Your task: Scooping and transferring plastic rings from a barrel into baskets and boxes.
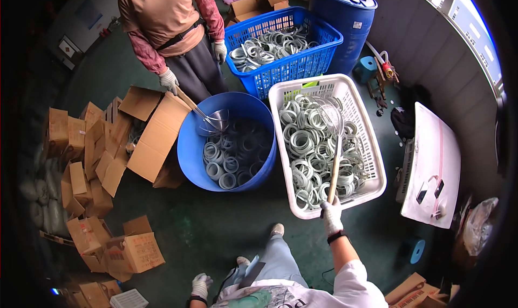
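Note:
My right hand (331, 215), in a white glove, grips the wooden handle of a wire skimmer (330, 119) whose mesh head rests over grey-white rings (307, 146) in a white plastic basket (377, 146). My left hand (200, 285), also gloved, hangs low by my side, fingers curled, holding nothing I can see. Across from me a person in a tan top holds a second skimmer (213, 122) with one gloved hand (169, 80), its head dipped into a blue round tub (189, 157) that holds more rings.
A blue plastic basket (291, 70) of rings stands behind the tub, next to a blue barrel (342, 16). Cardboard boxes (102, 157) are heaped at the left and lower left. A white board (431, 162) lies at the right.

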A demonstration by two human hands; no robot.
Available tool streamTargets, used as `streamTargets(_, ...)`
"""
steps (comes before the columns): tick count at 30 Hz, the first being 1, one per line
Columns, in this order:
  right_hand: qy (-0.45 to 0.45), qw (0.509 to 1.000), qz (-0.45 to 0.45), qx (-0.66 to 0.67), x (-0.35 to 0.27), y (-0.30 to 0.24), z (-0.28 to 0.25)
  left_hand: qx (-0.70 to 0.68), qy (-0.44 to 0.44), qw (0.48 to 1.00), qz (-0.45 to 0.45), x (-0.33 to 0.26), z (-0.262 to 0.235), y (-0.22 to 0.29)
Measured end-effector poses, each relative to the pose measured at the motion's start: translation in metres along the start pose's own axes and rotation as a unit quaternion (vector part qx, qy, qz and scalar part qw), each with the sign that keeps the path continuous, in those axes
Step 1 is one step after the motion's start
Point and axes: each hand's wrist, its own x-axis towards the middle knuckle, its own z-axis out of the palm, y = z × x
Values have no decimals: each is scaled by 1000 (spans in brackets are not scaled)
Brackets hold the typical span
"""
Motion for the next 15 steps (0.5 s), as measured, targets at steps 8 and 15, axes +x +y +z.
streamTargets(8,28,999,27,-36,131,-71,80,7,41,999,20,-3,-38,6)
streamTargets(15,-8,997,5,-79,126,-123,73,-37,52,998,-4,-14,-51,-23)
